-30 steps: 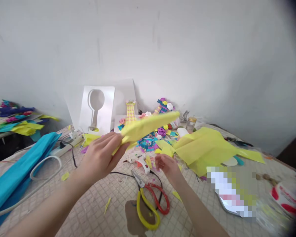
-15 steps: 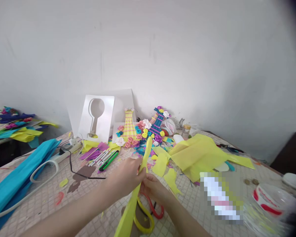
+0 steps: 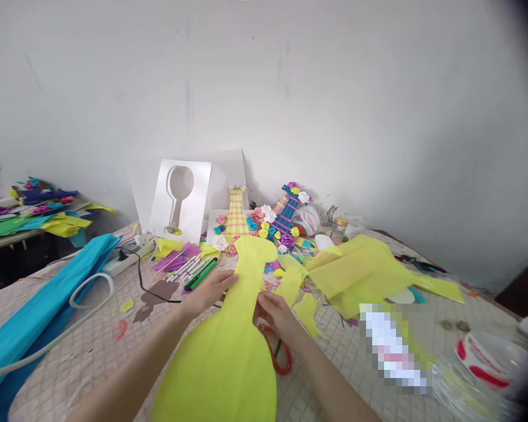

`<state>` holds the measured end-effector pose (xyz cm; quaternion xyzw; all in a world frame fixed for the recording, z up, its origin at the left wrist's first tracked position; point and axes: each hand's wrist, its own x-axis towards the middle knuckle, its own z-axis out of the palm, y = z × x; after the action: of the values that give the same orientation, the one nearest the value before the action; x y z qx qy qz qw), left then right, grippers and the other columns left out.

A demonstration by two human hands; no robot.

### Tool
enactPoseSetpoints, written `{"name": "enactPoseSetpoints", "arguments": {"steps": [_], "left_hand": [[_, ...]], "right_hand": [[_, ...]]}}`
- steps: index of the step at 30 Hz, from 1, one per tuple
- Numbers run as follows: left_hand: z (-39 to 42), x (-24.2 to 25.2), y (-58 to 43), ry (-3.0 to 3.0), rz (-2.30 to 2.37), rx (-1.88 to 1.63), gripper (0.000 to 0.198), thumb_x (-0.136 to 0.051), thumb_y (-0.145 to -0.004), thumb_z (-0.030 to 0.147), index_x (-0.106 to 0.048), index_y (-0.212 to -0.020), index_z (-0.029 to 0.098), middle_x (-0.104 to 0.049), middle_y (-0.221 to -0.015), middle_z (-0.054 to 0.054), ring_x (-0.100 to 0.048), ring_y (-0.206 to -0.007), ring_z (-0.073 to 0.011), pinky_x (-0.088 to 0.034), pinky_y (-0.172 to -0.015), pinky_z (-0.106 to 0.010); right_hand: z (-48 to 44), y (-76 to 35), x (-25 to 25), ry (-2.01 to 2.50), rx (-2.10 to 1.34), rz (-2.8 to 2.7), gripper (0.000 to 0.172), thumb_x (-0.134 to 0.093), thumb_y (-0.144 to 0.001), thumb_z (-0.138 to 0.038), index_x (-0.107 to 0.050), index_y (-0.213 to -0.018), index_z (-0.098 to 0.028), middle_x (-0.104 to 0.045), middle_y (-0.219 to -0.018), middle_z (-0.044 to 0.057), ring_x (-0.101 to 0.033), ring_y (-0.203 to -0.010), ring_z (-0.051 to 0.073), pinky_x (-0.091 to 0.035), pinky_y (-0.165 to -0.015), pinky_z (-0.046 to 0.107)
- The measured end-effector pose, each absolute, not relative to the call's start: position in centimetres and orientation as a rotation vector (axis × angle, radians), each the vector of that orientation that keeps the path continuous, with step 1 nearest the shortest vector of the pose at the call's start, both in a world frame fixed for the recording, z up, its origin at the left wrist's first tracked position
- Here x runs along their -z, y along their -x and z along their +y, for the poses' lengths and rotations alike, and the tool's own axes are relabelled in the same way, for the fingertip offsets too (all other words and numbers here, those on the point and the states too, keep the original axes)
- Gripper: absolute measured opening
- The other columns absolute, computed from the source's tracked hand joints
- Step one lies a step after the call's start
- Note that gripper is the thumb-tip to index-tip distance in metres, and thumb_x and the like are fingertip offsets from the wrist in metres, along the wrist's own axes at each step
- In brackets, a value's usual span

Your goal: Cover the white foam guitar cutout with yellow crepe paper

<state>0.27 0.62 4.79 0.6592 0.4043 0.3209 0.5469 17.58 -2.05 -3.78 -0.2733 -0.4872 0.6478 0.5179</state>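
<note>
A yellow guitar-shaped paper cutout (image 3: pixel 229 351) faces me flat, its narrow neck pointing away and its round body near the bottom edge. My left hand (image 3: pixel 209 291) pinches the left side of the neck. My right hand (image 3: pixel 276 313) grips the right side of the neck, fingers closed on the paper. Red-handled scissors (image 3: pixel 278 357) lie on the tabletop under my right wrist, partly hidden by the cutout.
Crumpled yellow paper sheets (image 3: pixel 361 272) lie at right, a blue paper roll (image 3: pixel 39 310) and white cable at left. Decorated guitar crafts (image 3: pixel 255 220) and a white foam mould (image 3: pixel 182 199) stand by the wall. Pens (image 3: pixel 193 271) and a plastic bottle (image 3: pixel 488 369) lie about.
The yellow cutout went from edge-on in my left hand to held flat by both hands, showing its guitar shape. My right hand came up and took the neck.
</note>
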Motion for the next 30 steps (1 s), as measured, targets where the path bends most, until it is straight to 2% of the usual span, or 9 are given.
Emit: {"name": "enactPoseSetpoints", "arguments": {"steps": [2, 5, 9, 13, 17, 21, 26, 30], "left_hand": [[1.5, -3.8, 0.8, -1.453, 0.952, -0.787, 0.036, -0.056, -0.073, 0.049, -0.058, -0.081, 0.014, -0.061, -0.069, -0.003, -0.058, -0.064, -0.0162, -0.044, -0.057, -0.024], [2.9, -2.4, 1.7, -1.310, 0.953, -0.892, 0.036, -0.056, -0.073, 0.049, -0.056, -0.082, 0.015, -0.060, -0.062, -0.001, -0.057, -0.055, -0.0135, -0.044, -0.053, -0.023], [4.5, -1.2, 1.6, -1.188, 0.903, -0.965, 0.035, -0.057, -0.074, 0.047, -0.055, -0.090, 0.016, -0.064, -0.069, -0.003, -0.061, -0.059, -0.0148, -0.048, -0.060, -0.025], [4.8, -1.4, 0.8, -1.160, 0.784, -0.825, 0.036, -0.064, -0.071, 0.040, -0.058, -0.096, 0.015, -0.068, -0.081, -0.006, -0.064, -0.067, -0.0185, -0.049, -0.068, -0.030], [5.3, -1.3, 0.1, -1.141, 0.704, -0.699, 0.034, -0.067, -0.070, 0.036, -0.062, -0.093, 0.012, -0.069, -0.083, -0.010, -0.064, -0.069, -0.0204, -0.050, -0.066, -0.030], [6.8, -0.1, -0.2, -1.076, 0.699, -0.709, 0.033, -0.063, -0.074, 0.035, -0.061, -0.098, 0.013, -0.070, -0.084, -0.008, -0.065, -0.067, -0.0186, -0.050, -0.066, -0.029], [7.0, 2.0, 1.0, -0.961, 0.728, -0.734, 0.036, -0.061, -0.076, 0.036, -0.058, -0.106, 0.016, -0.069, -0.092, -0.007, -0.065, -0.076, -0.0171, -0.050, -0.071, -0.027], [5.7, 2.0, 2.1, -0.931, 0.676, -0.634, 0.042, -0.067, -0.071, 0.028, -0.058, -0.108, 0.012, -0.068, -0.097, -0.012, -0.065, -0.079, -0.0208, -0.050, -0.070, -0.029]], "right_hand": [[-2.2, -18.0, 3.7, 0.690, -1.607, -1.243, 0.029, -0.065, -0.071, -0.045, -0.066, -0.079, -0.017, -0.065, -0.073, 0.001, -0.058, -0.065, 0.013, -0.043, -0.066, 0.027], [-2.5, -18.3, 3.5, 0.744, -1.724, -1.362, 0.035, -0.073, -0.063, -0.038, -0.067, -0.090, -0.016, -0.068, -0.080, 0.004, -0.063, -0.075, 0.020, -0.045, -0.070, 0.032], [-2.5, -18.3, 3.6, 0.823, -1.739, -1.412, 0.035, -0.068, -0.068, -0.039, -0.065, -0.095, -0.016, -0.069, -0.082, 0.005, -0.064, -0.075, 0.022, -0.046, -0.067, 0.033], [-2.0, -18.7, 3.6, 0.919, -1.663, -1.320, 0.036, -0.066, -0.070, -0.042, -0.063, -0.096, -0.017, -0.069, -0.084, 0.005, -0.065, -0.076, 0.023, -0.048, -0.069, 0.036], [-1.5, -19.4, 3.4, 1.008, -1.539, -1.211, 0.039, -0.067, -0.068, -0.043, -0.063, -0.095, -0.015, -0.070, -0.083, 0.007, -0.065, -0.074, 0.025, -0.048, -0.067, 0.037], [-1.2, -19.9, 3.2, 1.071, -1.411, -1.166, 0.038, -0.066, -0.070, -0.041, -0.063, -0.099, -0.016, -0.070, -0.091, 0.008, -0.064, -0.082, 0.025, -0.049, -0.072, 0.036], [-1.3, -20.0, 3.3, 1.093, -1.421, -1.076, 0.034, -0.066, -0.070, -0.040, -0.064, -0.094, -0.016, -0.070, -0.089, 0.008, -0.065, -0.076, 0.025, -0.050, -0.067, 0.036], [-1.1, -20.1, 3.1, 1.092, -1.410, -0.865, 0.034, -0.068, -0.069, -0.038, -0.064, -0.096, -0.017, -0.071, -0.091, 0.008, -0.065, -0.080, 0.026, -0.050, -0.074, 0.039]]}}
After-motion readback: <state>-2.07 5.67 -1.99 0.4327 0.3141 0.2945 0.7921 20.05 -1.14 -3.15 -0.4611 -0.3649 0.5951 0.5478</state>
